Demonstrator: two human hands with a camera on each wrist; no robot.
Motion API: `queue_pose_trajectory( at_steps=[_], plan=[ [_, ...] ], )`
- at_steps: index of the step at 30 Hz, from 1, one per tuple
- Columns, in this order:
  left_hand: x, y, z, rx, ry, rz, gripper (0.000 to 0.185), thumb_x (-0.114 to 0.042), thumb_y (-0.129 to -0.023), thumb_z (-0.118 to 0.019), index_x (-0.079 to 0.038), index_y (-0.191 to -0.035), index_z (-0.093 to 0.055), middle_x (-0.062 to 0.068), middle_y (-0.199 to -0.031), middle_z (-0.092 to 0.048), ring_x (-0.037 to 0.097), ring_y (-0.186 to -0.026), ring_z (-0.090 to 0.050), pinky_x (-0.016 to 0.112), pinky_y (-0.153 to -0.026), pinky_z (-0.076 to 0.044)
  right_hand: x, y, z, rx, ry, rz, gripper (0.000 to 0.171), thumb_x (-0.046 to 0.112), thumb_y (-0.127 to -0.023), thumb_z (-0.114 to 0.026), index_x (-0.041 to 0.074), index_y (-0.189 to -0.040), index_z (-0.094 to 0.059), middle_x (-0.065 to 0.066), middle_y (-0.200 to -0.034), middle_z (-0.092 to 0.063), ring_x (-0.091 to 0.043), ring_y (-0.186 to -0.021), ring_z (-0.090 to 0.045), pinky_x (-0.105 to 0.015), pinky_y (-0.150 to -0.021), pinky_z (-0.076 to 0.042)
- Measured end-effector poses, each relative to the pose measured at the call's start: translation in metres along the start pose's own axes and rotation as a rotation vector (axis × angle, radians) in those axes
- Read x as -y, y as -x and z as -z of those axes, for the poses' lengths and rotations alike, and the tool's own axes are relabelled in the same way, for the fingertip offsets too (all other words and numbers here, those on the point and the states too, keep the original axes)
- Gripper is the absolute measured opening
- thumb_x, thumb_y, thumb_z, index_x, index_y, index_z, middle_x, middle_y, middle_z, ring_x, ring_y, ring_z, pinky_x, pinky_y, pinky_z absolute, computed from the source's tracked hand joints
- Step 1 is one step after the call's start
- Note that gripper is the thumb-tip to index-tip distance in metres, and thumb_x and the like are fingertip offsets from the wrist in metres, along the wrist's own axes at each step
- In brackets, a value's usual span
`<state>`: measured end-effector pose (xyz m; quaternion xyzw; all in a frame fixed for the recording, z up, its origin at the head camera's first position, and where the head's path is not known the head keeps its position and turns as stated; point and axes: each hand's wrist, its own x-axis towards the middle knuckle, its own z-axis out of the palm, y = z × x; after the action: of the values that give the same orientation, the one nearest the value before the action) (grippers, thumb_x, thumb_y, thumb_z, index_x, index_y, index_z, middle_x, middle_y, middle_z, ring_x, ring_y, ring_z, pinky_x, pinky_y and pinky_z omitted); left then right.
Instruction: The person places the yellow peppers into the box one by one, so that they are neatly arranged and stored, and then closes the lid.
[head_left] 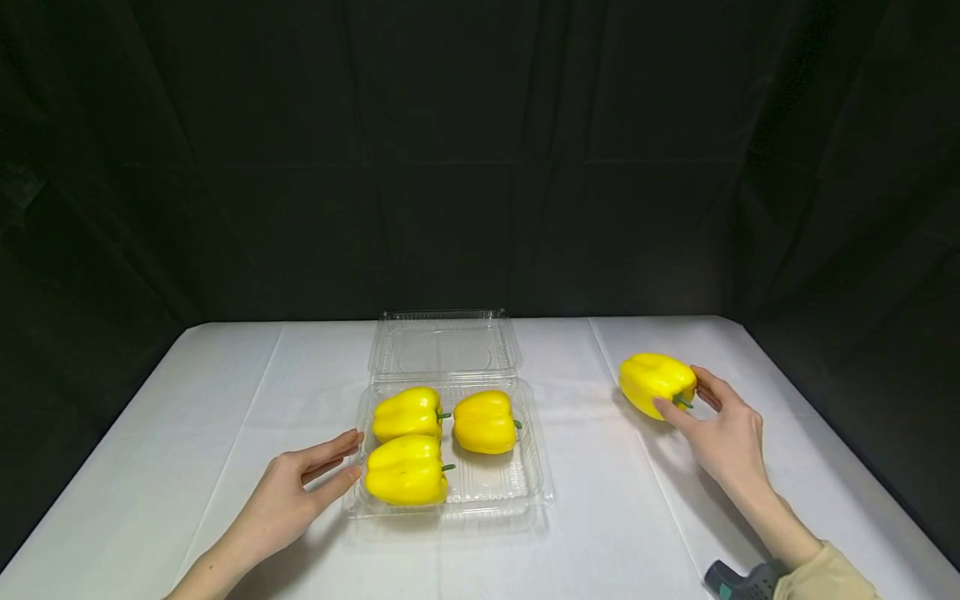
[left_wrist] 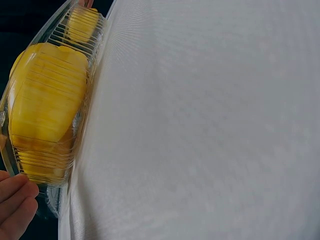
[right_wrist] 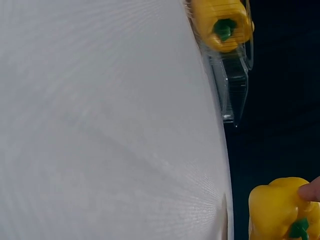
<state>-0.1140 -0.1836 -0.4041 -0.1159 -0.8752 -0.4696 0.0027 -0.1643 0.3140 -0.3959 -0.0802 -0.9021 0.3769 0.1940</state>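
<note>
My right hand point(head_left: 727, 433) grips a yellow bell pepper point(head_left: 651, 382) between thumb and fingers, near its green stem. A gap between this pepper point(right_wrist: 275, 207) and the white tabletop shows in the right wrist view. On the left, my left hand point(head_left: 288, 496) has its fairly straight fingers at the left rim of a clear plastic clamshell container point(head_left: 487, 487). Three yellow peppers lie inside: one at the back left point(head_left: 407, 414), one at the front left point(head_left: 405, 473) and one at the right point(head_left: 485, 423). Their stems point right.
The container's clear lid point(head_left: 445, 343) lies folded back, away from me. A white cloth point(head_left: 600, 517) covers the table, and black curtains point(head_left: 450, 167) stand behind it and at both sides. A dark grey device point(head_left: 738, 581) sits at my right wrist.
</note>
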Motion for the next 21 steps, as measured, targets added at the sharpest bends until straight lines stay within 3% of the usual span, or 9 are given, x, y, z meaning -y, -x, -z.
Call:
queue_pose_trajectory(
  at_steps=[21],
  plan=[
    [-0.002, 0.000, 0.001, -0.003, 0.003, -0.008, 0.051, -0.027, -0.094, -0.072, -0.004, -0.138, -0.060, 0.009, -0.135, -0.064, 0.027, -0.120, -0.064, 0.036, -0.098, -0.055, 0.011, 0.006, -0.001, 0.006, -0.015, 0.045, 0.073, 0.037, -0.088, -0.077, 0.003, -0.146, -0.048, -0.025, -0.142, -0.055, -0.047, -0.129, -0.050, -0.075, -0.102, -0.034]
  ],
)
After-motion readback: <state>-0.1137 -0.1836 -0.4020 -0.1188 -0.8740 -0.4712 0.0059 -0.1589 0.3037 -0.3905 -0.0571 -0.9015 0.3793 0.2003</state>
